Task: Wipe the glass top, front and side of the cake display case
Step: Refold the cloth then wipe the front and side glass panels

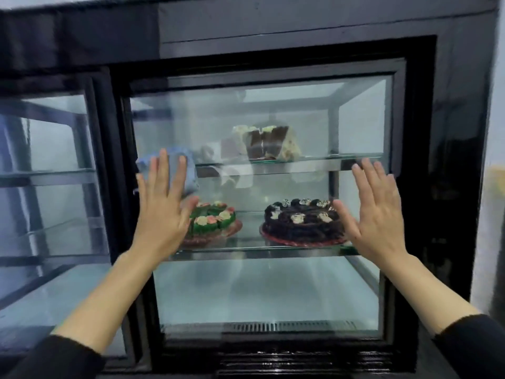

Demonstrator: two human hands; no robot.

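The cake display case [453, 127] has a black frame and a glass front pane [262, 291]. My left hand [164, 212] is spread flat against the left part of that pane. It presses a light blue cloth [190, 170] to the glass, and the cloth shows above and right of my fingers. My right hand [378, 214] lies flat on the right part of the pane, fingers apart, holding nothing. Both forearms reach up from the bottom corners in black sleeves.
Behind the glass, a green decorated cake [218, 218] and a chocolate cake [300, 222] sit on the middle shelf, and a cut cake [270, 142] on the upper shelf. A second glass section [49, 187] adjoins on the left. A pale wall [496, 105] stands at the right.
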